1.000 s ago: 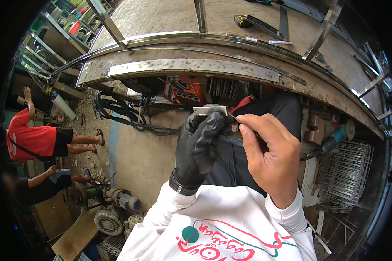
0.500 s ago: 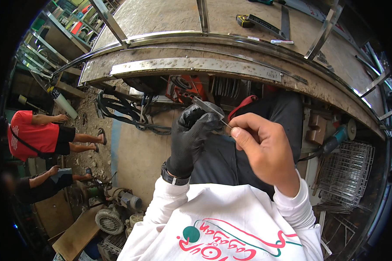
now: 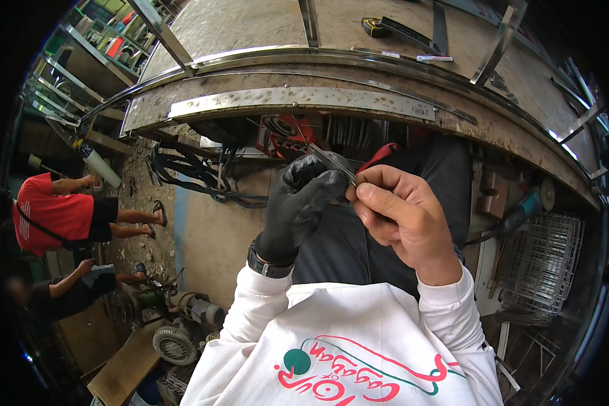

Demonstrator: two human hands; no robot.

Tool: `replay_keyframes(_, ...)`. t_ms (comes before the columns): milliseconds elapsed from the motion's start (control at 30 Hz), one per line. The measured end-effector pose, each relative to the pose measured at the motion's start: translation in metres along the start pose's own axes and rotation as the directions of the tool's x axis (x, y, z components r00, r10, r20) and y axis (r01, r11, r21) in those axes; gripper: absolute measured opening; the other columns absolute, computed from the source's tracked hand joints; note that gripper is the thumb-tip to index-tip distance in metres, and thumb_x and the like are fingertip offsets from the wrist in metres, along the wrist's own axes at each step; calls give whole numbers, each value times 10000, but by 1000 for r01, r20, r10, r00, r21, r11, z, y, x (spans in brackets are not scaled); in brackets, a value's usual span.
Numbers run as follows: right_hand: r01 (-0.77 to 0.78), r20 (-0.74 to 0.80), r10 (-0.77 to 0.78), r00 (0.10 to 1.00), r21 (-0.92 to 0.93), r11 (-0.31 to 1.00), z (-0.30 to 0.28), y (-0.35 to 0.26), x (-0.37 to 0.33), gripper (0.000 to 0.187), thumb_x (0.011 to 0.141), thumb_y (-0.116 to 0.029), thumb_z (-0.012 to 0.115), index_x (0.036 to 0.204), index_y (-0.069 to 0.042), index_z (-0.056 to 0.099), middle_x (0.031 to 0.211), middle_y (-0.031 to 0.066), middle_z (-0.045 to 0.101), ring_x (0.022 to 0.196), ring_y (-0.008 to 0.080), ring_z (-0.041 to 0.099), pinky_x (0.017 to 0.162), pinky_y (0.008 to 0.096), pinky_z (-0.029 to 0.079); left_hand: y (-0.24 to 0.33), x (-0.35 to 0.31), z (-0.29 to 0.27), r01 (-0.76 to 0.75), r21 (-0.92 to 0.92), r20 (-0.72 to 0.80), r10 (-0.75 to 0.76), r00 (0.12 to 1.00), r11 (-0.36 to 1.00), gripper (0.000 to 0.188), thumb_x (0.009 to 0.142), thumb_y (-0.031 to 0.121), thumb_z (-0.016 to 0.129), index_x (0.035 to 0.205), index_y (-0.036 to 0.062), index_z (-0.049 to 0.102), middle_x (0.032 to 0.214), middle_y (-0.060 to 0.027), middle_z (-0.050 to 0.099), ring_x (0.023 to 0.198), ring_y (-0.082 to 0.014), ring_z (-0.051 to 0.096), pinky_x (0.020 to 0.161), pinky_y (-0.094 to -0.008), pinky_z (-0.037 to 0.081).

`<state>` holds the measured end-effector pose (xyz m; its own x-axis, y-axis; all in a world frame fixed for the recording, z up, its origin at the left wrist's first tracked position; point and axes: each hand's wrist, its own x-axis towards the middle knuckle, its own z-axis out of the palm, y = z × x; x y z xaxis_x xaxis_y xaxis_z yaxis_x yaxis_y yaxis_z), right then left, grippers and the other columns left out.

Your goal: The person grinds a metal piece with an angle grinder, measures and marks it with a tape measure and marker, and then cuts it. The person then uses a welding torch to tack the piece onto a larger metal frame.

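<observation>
My left hand (image 3: 299,203), in a black glove, is closed around a small narrow metal bar (image 3: 331,161) that slants down to the right above my lap. At the bar's near end, the thumb and forefinger of my bare right hand (image 3: 409,213) are pinched together. Something thin seems to sit between those fingertips, but they cover nearly all of it. Both hands are close together, with the right fingertips at or against the end of the bar.
Ahead is a wooden workbench (image 3: 196,82) edged with a metal strip and framed by metal tubes. A tape measure (image 3: 375,27), a square (image 3: 413,35) and a marker (image 3: 434,59) lie on it. An angle grinder (image 3: 523,210) and wire racks (image 3: 545,264) are at right; two people stand at left.
My right hand has moved up to the bar's end, and the thin rod that showed between the hands is now mostly hidden. The bar is tilted slightly differently in my left hand.
</observation>
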<state>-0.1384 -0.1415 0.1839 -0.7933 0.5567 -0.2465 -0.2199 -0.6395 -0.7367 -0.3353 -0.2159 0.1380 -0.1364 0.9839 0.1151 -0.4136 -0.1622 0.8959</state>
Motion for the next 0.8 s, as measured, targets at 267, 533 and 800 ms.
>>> replay_keyframes(267, 315, 0, -716, 698, -898, 307, 12, 27, 1, 63, 1001, -27, 712, 1044, 4, 679, 841, 162, 691, 637, 234, 663, 576, 313, 501, -18, -4, 0, -319, 636, 138, 303, 943, 702, 298, 1105, 94, 536, 1335, -33, 677, 1328, -150, 699, 1093, -206, 675, 924, -329, 541)
replay_keyframes(533, 298, -187, -573, 798, -703, 646, 9, 24, -7, 117, 1038, -88, 699, 1078, 21, 690, 846, 60, 705, 676, 104, 640, 613, 250, 499, -21, -8, 7, -296, 614, 123, 281, 952, 732, 363, 1093, 68, 576, 1441, -28, 611, 1359, -153, 678, 1058, -224, 704, 930, -344, 574)
replay_keyframes(800, 92, -117, -111, 987, -162, 983, -11, 4, -18, 200, 1053, -174, 704, 1089, 22, 711, 817, 20, 691, 703, 43, 598, 587, 197, 431, -12, -15, 25, 219, -172, -67, -233, 970, 961, 491, 1100, 289, 638, 1532, 107, 490, 1089, -40, 696, 923, -147, 666, 788, -303, 546)
